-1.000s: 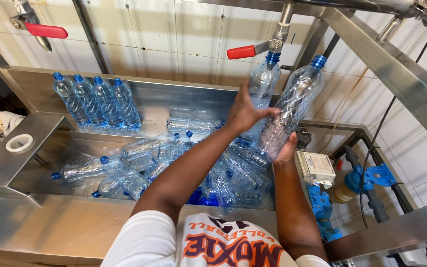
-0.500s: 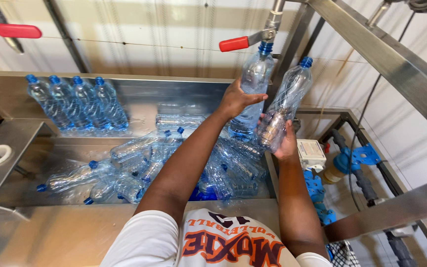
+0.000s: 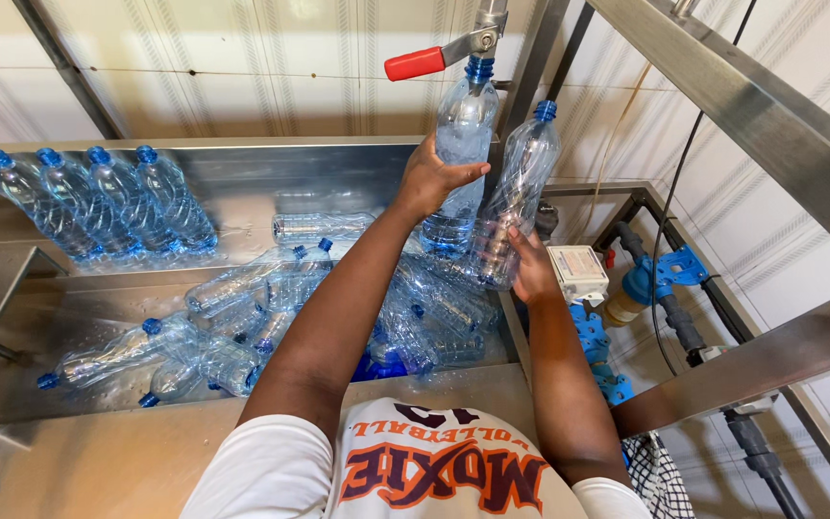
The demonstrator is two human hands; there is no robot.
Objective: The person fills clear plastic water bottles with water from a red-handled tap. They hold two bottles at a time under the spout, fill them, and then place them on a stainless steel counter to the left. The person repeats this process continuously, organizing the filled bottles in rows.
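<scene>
Clear glossy plastic bottles (image 3: pixel 242 327) lie in a smooth brushed-metal trough (image 3: pixel 271 178); the lever handle (image 3: pixel 413 64) is glossy red plastic.

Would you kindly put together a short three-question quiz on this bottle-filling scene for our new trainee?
1. True or false: the left hand holds a bottle up under the tap.
2. What colour is the tap's lever?
3. The four upright bottles stand at the trough's: A) back left, B) front right, C) middle.

Key: 1 true; 2 red; 3 A. The right hand holds a second bottle.
</scene>
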